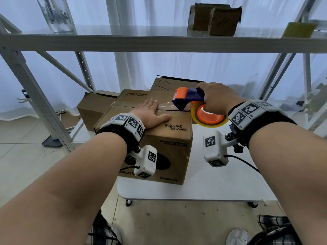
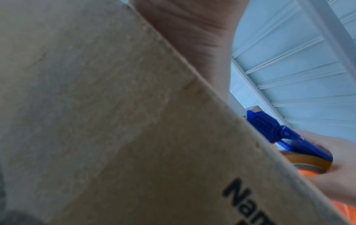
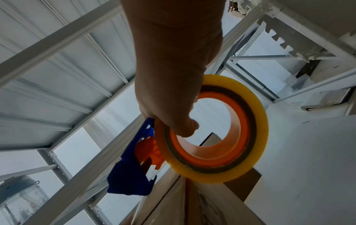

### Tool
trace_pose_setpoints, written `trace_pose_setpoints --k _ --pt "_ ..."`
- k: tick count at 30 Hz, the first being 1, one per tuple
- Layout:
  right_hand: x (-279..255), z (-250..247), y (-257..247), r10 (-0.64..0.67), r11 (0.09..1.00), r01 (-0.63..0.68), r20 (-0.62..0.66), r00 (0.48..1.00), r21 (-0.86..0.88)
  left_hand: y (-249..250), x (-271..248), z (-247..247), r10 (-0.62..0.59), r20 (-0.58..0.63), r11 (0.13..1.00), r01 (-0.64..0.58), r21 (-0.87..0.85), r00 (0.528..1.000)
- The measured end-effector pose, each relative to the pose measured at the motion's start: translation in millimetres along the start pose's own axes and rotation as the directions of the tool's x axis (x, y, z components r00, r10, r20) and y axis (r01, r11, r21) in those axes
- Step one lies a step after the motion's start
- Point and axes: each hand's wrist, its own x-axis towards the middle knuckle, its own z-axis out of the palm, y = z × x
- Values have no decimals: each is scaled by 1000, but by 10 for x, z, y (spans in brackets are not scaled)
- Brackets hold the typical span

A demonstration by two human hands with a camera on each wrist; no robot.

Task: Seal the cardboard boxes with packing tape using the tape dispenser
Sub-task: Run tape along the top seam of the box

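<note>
From the head view, the front cardboard box (image 1: 155, 137) stands on a white table (image 1: 212, 174), toward 12 o'clock of the person. The left hand (image 1: 150, 113) lies flat on the box top, fingers straight and together, reaching toward 12 o'clock up to the centre seam, thumb spread toward 3 o'clock. At 3 o'clock of those fingers, the right hand (image 1: 217, 98) is clenched around the blue and orange tape dispenser (image 1: 187, 97), its front end down on the seam near the box's right edge. A clear strip of tape (image 1: 164, 104) runs along the seam from the dispenser toward the left fingertips. The yellow tape roll (image 1: 209, 115) hangs below the right hand, past the box edge. More boxes (image 1: 99, 106) sit behind, at 11 o'clock.

The left wrist view is filled by the box side (image 2: 115, 121); the palm heel (image 2: 192, 38) presses over the top edge at 12 o'clock, fingers hidden. The dispenser (image 2: 269, 126) shows at 3 o'clock.

In the right wrist view, the right hand (image 3: 173, 76) wraps the dispenser handle, one fingertip inside the roll (image 3: 256, 121) core. The blue head (image 3: 127, 179) meets the box (image 3: 202, 205) at 7 o'clock of the roll
</note>
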Motion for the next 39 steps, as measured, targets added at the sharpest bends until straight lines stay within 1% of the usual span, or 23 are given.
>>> trace_pose_setpoints --k 7,12,15,17,20,22,24,25,29,35,39 --pt "44 57 31 -5 1000 5 -3 1000 28 9 -15 -21 20 18 999 -21 29 1000" --pt "83 30 9 -19 1000 19 -2 1000 8 284 -10 7 125 38 991 -126 32 991" --pt "83 39 14 -14 1000 14 6 1000 13 257 -24 -26 154 42 988 -155 26 987" --pt "66 94 31 -4 1000 3 23 1000 15 143 -47 -74 139 46 990 -141 28 989" --pt "30 203 23 17 999 -18 37 999 43 -18 -79 -99 65 41 997 -66 26 997" --pt "34 229 -5 12 998 -13 21 1000 55 -43 -77 -89 15 24 999 -16 30 1000" --pt "60 212 -22 -1 999 0 15 1000 49 32 -72 -83 -20 17 999 20 34 1000" --pt "77 193 -24 -3 999 2 13 1000 47 98 -67 -72 -14 17 999 13 37 1000" --pt "105 135 -20 -14 1000 13 15 1000 11 311 -20 18 93 -2 996 -93 14 996" --pt "98 -9 -59 -83 996 83 24 996 -42 256 -36 32 108 -11 994 -108 -27 994" --pt "-68 -23 157 -40 998 44 70 997 -49 268 -49 39 97 18 995 -97 -1 995"
